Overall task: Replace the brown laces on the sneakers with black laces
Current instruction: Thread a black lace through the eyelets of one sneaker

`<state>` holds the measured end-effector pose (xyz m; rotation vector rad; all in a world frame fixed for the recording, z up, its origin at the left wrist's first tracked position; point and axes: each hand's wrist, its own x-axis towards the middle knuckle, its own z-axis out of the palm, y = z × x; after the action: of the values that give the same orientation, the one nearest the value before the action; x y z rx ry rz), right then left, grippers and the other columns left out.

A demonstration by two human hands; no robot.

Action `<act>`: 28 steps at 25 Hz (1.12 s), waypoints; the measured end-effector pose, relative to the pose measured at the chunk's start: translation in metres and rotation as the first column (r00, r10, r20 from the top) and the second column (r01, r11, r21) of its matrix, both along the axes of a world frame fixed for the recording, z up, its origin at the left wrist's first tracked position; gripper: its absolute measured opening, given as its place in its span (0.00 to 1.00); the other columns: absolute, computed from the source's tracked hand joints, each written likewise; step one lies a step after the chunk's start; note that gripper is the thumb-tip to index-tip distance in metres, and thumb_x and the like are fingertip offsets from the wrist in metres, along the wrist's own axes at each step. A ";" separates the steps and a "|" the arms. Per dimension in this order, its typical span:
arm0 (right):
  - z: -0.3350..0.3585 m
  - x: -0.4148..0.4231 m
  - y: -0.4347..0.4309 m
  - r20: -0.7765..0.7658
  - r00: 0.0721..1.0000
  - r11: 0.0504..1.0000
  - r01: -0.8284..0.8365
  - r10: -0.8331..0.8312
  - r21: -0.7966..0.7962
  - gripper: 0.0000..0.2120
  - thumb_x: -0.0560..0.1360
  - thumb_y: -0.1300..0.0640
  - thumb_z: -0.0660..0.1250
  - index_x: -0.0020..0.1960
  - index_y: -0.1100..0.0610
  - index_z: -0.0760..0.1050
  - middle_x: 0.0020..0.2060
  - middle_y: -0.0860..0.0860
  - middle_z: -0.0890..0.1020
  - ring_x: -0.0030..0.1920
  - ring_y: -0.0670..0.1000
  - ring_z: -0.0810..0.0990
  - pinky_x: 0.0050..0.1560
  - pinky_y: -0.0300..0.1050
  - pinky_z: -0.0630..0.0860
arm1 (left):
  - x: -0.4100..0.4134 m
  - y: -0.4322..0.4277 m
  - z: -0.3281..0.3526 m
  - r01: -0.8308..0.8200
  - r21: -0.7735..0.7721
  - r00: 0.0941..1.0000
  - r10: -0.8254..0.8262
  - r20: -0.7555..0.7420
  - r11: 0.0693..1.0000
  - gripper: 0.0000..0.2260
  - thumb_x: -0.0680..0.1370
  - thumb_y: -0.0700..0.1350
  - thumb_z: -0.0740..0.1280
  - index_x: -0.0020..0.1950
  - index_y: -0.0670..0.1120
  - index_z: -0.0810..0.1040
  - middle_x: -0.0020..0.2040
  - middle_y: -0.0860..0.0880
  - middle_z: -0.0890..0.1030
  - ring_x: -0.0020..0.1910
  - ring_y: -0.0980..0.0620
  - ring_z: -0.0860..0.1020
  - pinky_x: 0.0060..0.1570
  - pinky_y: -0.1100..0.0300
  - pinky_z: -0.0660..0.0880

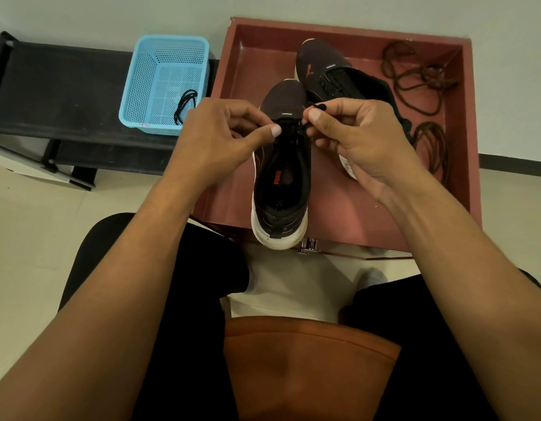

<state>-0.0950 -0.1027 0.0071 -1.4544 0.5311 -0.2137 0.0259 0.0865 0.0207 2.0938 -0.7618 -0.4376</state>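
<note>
Fingers (pixel 275 130) of left hand (pixel 214 141) curled, pinching thin black lace (pixel 293 129) over the eyelets of the near black mesh sneaker (pixel 281 189); right hand (pixel 354 138) pinches its other end — tip sticking up. Sneaker stands in reddish-brown square tray (pixel 257 62), second black sneaker (pixel 330 71) behind, loose brown laces (pixel 435 79) at tray's right.

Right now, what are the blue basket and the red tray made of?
The blue basket looks like plastic: smooth, slightly glossy moulded walls full of small holes. The red tray seems to be painted wood or board, with a matte finish and thick flat walls, though the look leaves that open.
</note>
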 end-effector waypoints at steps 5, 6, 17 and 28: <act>0.003 -0.005 -0.001 -0.028 0.999 0.969 -0.016 0.023 0.248 0.05 0.82 0.62 0.69 0.56 0.63 0.79 0.49 0.58 0.88 0.46 0.48 0.86 0.43 0.37 0.80 | 0.008 0.010 -0.002 -0.087 0.111 0.996 0.085 0.017 0.990 0.10 0.72 0.54 0.81 0.45 0.49 0.86 0.35 0.54 0.86 0.33 0.65 0.82 0.39 0.73 0.71; 0.002 -0.006 -0.002 -0.044 0.999 0.966 0.007 0.004 0.257 0.06 0.82 0.63 0.69 0.57 0.64 0.78 0.47 0.57 0.88 0.45 0.48 0.87 0.44 0.38 0.80 | 0.010 0.013 -0.003 -0.100 0.132 0.995 0.100 0.011 0.986 0.10 0.72 0.54 0.81 0.44 0.49 0.86 0.34 0.56 0.85 0.32 0.66 0.81 0.38 0.72 0.71; 0.003 -0.013 -0.002 -0.162 0.977 0.950 -0.176 0.137 -0.257 0.14 0.75 0.64 0.75 0.59 0.54 0.81 0.43 0.58 0.86 0.40 0.49 0.84 0.47 0.40 0.82 | 0.011 0.015 -0.005 -0.066 0.247 0.996 0.051 0.066 0.967 0.08 0.73 0.51 0.79 0.41 0.48 0.84 0.33 0.52 0.81 0.29 0.61 0.74 0.36 0.68 0.69; 0.006 -0.018 -0.003 -0.304 0.949 0.657 -0.285 0.089 -0.698 0.02 0.77 0.49 0.76 0.48 0.46 0.86 0.40 0.41 0.84 0.42 0.35 0.81 0.44 0.25 0.73 | 0.004 0.007 -0.007 0.033 0.260 0.987 -0.072 0.143 0.965 0.09 0.73 0.57 0.79 0.44 0.54 0.85 0.47 0.55 0.85 0.45 0.59 0.80 0.48 0.62 0.73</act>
<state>-0.1129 -0.1057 0.0129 -2.3541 0.5066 -0.0749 0.0299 0.0932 0.0138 2.3752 -0.8900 -0.4288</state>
